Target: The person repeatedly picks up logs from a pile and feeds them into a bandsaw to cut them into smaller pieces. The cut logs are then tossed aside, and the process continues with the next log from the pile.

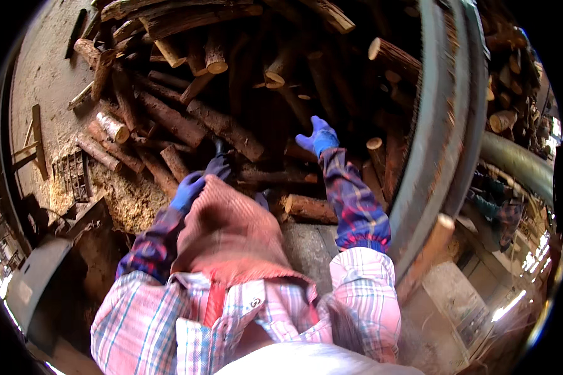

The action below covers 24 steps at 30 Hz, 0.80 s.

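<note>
While the right hand (319, 137) stretches out, fingers spread w/ nothing in them, over the log pile (187, 119), the left hand (197, 181) looks curled near a log (169, 164); sawdust floor (50, 81) beyond.

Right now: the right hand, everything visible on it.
The right hand wears a blue glove that looks like thin rubber. Fingers are spread and open, palm facing down toward the log pile, with nothing gripped. It reaches forward over dark bark-covered logs; whether the fingertips touch one I cannot tell. Behind it the forearm wears a blue-and-red plaid sleeve cover over a pink checked shirt.
</note>
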### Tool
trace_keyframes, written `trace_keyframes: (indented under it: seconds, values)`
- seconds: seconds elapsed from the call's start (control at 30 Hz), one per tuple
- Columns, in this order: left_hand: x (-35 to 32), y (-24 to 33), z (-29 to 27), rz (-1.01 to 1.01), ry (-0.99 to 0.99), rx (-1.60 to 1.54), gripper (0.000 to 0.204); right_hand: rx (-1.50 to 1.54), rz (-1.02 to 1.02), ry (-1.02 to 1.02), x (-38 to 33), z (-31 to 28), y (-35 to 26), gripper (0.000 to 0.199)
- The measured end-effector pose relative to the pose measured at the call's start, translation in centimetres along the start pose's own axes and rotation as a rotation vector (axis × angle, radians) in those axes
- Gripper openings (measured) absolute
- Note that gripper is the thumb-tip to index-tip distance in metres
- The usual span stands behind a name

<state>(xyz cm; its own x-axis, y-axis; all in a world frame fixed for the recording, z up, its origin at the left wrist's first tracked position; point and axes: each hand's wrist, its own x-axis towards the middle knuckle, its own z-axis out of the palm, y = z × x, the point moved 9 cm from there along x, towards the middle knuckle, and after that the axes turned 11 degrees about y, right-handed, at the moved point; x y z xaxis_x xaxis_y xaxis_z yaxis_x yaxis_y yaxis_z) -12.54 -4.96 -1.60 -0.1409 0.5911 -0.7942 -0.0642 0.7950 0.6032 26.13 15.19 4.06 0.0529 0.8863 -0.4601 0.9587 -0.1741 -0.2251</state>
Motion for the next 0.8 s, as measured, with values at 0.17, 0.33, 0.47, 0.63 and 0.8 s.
trace_keyframes:
  seconds: [0.17,0.33,0.47,0.63,0.8]
  values:
    - [1.6,-14.5,-16.2,-0.435,0.23,-0.242,0.021,-0.223,0.192,0.163,20.3,3.2,5.8,0.097]
    - [-0.4,-23.4,-24.1,-0.677,0.445,0.126,0.016,-0.464,0.149,0.347,34.5,4.9,4.7,0.091]
    - [7.4,-22.2,-21.0,-0.437,0.167,0.13,0.013,-0.644,0.23,0.233,42.9,7.4,14.7,0.077]
    - [6.0,-21.6,-20.0,-0.558,0.409,0.108,0.015,-0.484,0.141,0.392,35.9,6.1,8.1,0.085]
    - [10.9,-12.5,-15.9,-0.225,0.319,0.181,0.03,-0.197,0.256,0.475,19.9,1.9,15.4,0.088]
